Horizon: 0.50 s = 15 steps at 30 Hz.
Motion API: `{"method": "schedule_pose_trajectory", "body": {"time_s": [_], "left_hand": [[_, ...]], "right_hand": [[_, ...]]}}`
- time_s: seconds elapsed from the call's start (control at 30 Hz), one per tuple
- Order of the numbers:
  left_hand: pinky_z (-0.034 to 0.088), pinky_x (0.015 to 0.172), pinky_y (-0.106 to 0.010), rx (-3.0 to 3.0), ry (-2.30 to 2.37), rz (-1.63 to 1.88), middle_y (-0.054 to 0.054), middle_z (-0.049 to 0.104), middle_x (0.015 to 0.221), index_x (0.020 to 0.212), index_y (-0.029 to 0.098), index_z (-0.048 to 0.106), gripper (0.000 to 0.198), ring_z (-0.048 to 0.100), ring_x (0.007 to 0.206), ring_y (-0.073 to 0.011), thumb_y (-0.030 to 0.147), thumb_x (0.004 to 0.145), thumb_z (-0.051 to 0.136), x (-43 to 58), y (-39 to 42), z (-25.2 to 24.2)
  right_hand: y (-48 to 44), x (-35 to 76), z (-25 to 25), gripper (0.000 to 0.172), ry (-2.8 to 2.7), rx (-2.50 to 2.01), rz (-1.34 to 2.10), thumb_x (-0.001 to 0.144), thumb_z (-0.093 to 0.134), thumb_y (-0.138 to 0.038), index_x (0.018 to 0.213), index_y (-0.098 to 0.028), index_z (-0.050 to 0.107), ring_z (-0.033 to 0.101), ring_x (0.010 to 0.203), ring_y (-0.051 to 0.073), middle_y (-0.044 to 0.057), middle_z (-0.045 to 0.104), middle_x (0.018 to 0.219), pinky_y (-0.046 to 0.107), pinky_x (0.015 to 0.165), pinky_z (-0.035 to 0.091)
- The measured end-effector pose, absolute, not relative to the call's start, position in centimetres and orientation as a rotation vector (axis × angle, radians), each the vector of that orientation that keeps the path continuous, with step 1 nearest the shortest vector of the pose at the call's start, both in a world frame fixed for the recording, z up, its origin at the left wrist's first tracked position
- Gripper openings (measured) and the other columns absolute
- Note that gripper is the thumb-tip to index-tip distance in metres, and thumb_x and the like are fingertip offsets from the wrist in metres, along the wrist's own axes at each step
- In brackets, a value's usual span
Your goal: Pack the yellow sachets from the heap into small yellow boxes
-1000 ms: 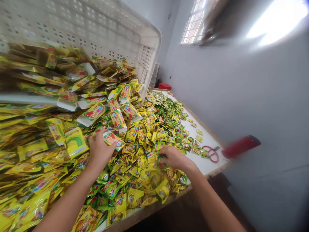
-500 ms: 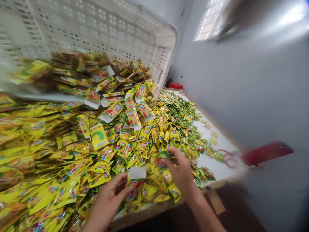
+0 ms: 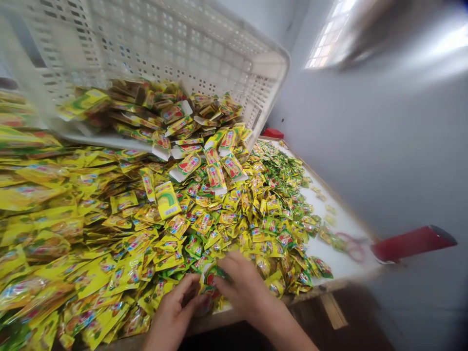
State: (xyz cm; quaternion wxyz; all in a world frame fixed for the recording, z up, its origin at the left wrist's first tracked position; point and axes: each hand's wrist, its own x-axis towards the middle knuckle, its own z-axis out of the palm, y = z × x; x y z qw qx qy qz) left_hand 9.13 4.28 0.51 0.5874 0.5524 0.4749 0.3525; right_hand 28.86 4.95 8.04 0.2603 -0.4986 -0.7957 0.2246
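Observation:
Near the front edge of the table, my left hand (image 3: 171, 309) is closed around a small open carton (image 3: 209, 287). My right hand (image 3: 246, 287) pinches a green sachet (image 3: 224, 274) at the top of this carton. My fingers partly cover both items, so how far the sachet is inside cannot be seen. Around my hands spreads a deep heap of yellow and green sachets (image 3: 124, 273). Several printed cartons with open white flaps (image 3: 186, 166) lie on the heap, just beyond my hands.
A white perforated plastic crate (image 3: 281, 73) lies tipped on the heap, with many cartons spilling from it. Pink-handled scissors (image 3: 353, 247) and a red object with a dark end (image 3: 413, 243) are at the table's right edge (image 3: 347, 273). A grey wall (image 3: 365, 136) runs along the right.
My right hand has moved left with the green sachet, from above the heap to the carton's opening. My left hand keeps its hold. The camera view has shifted slightly left.

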Motion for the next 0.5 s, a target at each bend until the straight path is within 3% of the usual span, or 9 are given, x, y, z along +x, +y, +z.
{"method": "schedule_pose_trajectory", "body": {"time_s": [0.1,0.23,0.37,0.5], "left_hand": [[0.052,0.085,-0.029,1.343,1.157,0.816,-0.003,0.072,0.099,0.109,0.024,0.065,0.03,0.066,0.094,-0.0233,0.037,0.082,0.068,9.4,4.0,0.5],[0.052,0.081,-0.027,1.315,1.156,0.847,-0.002,0.073,0.096,0.105,0.023,0.069,0.031,0.065,0.093,-0.0235,0.04,0.079,0.07,9.8,4.1,0.6],[0.053,0.083,-0.028,1.295,1.13,0.872,-0.002,0.074,0.098,0.11,0.023,0.07,0.037,0.066,0.091,-0.0233,0.039,0.077,0.072,9.5,4.2,0.8],[0.051,0.093,-0.033,1.254,1.117,0.902,-0.004,0.073,0.113,0.121,0.024,0.066,0.047,0.065,0.106,-0.0267,0.041,0.077,0.072,8.8,4.0,0.2]], "right_hand": [[5.0,28.4,8.9,0.011,-2.268,-1.33,0.614,0.084,0.064,-0.01,0.088,-0.021,0.064,0.054,0.089,0.018,0.003,0.058,0.092,0.027,0.075,0.043],[5.4,28.4,8.5,0.025,-2.215,-1.287,0.67,0.084,0.066,-0.01,0.106,-0.022,0.066,0.057,0.087,0.017,0.003,0.062,0.093,0.027,0.077,0.045],[5.6,28.2,7.4,0.007,-2.183,-1.201,0.549,0.087,0.068,-0.025,0.088,-0.024,0.075,0.052,0.105,0.022,0.006,0.062,0.108,0.034,0.091,0.043],[5.0,28.0,6.2,0.015,-2.211,-1.146,0.566,0.082,0.073,-0.039,0.089,-0.027,0.076,0.043,0.121,0.027,0.007,0.057,0.125,0.039,0.099,0.041]]}}
